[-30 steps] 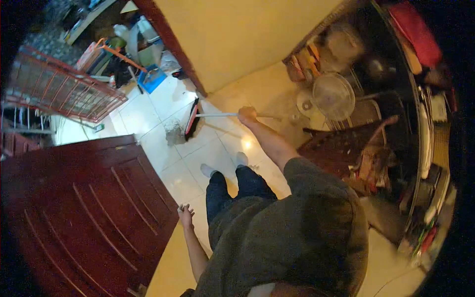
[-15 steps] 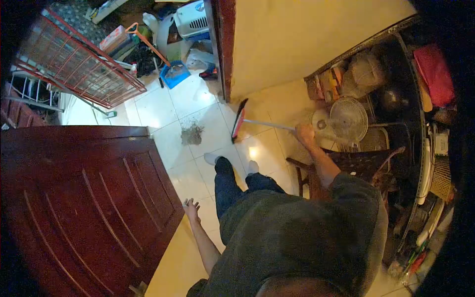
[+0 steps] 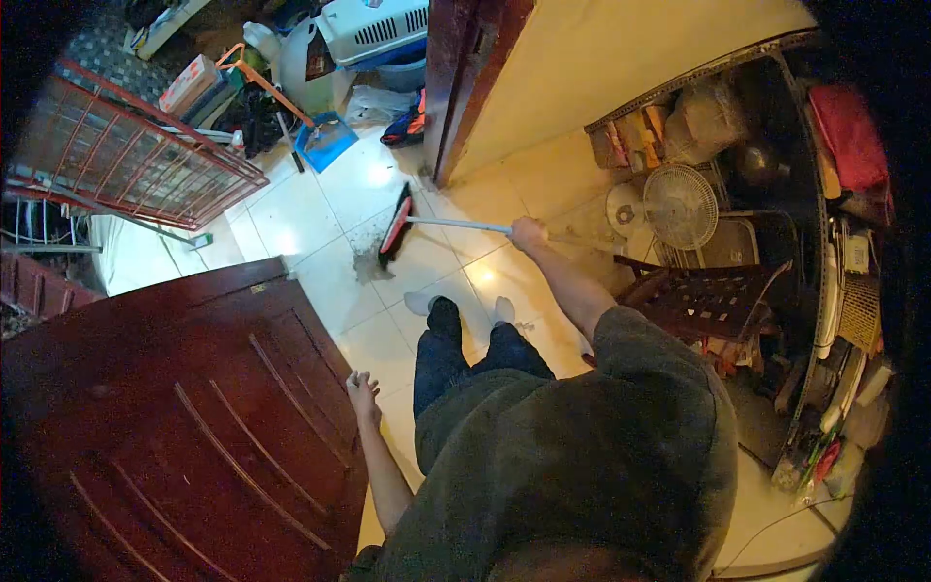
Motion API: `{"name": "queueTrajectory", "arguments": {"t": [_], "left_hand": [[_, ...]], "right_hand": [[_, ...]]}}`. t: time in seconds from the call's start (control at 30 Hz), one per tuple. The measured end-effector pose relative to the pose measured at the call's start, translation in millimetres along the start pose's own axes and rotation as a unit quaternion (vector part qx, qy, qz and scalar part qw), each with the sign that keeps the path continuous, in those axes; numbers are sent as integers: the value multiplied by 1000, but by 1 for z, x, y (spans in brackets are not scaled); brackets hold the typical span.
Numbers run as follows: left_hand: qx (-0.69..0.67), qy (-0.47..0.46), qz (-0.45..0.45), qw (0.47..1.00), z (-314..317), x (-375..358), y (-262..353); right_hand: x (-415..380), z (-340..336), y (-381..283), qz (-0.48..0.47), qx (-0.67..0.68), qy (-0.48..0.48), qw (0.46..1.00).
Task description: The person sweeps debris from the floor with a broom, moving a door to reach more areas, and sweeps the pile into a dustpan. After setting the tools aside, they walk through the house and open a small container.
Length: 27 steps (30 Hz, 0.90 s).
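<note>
My right hand (image 3: 529,235) is wrapped round the pale handle of a broom (image 3: 458,224). The broom's red head with dark bristles rests on the tiled floor, touching a patch of grey dirt (image 3: 367,262). Beside the brown door (image 3: 194,388), my left hand (image 3: 364,396) hangs with its fingers apart and holds nothing. A blue dustpan (image 3: 327,144) with an orange handle lies on the floor beyond the dirt.
A red wire rack (image 3: 145,136) leans at the upper left. At the top stands a pet carrier (image 3: 373,31), near the door frame (image 3: 475,78). On the right are a fan (image 3: 681,207), a brown chair (image 3: 703,296) and loaded shelves.
The broom head has moved left, from beside the doorway onto the dirt. My right hand has moved left with it. My left hand still holds nothing.
</note>
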<state>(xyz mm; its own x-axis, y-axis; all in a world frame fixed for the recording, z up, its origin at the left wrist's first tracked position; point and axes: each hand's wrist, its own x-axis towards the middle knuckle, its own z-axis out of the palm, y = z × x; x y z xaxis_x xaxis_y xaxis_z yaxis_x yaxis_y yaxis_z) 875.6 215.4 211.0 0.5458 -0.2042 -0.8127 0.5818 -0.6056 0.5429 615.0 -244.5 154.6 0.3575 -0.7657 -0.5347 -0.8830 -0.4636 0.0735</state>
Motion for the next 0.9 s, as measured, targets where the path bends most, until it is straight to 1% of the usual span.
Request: {"name": "queueTrajectory", "arguments": {"t": [0.07,0.13,0.2,0.27,0.37,0.43,0.5,0.53,0.57,0.6,0.67,0.73,0.77,0.83,0.87,0.9], "left_hand": [[21,8,7,1000,-5,6,20],[2,2,15,1000,-12,11,28],[-23,2,23,999,-22,20,29],[-30,-2,-10,1000,-31,30,27],[-53,10,-2,999,-40,32,36],[-75,8,-7,997,-43,40,42],[-79,17,27,996,-45,62,55],[-89,19,32,995,-42,68,72],[-74,7,52,996,-36,72,98],[-57,-5,74,996,-31,81,124],[-24,-35,152,987,-20,122,165],[25,-28,215,976,0,126,240],[-9,-45,265,963,11,143,269],[52,-37,334,940,35,164,340],[84,-34,362,928,45,176,374],[123,-8,420,899,54,178,412]], "right_hand": [[-23,-18,-5,12,15,-69,997],[-45,-15,1,44,38,-86,995],[-91,-46,5,37,31,-74,996],[-124,-76,8,56,26,-60,996],[-137,-77,14,64,-9,-41,997],[-142,-94,9,91,-38,-95,991],[-146,-107,-6,89,-37,-70,993],[-146,-113,-13,91,-29,-52,994],[-142,-113,-18,109,-14,-48,993],[-138,-115,-24,103,-16,-38,994],[-129,-122,-35,127,-15,-83,988],[-125,-137,-48,106,-4,-73,992],[-120,-142,-54,107,-4,-78,991],[-108,-147,-63,104,-5,-78,992],[-102,-149,-67,82,-8,-81,993],[-94,-151,-71,61,-11,-82,995]]}}
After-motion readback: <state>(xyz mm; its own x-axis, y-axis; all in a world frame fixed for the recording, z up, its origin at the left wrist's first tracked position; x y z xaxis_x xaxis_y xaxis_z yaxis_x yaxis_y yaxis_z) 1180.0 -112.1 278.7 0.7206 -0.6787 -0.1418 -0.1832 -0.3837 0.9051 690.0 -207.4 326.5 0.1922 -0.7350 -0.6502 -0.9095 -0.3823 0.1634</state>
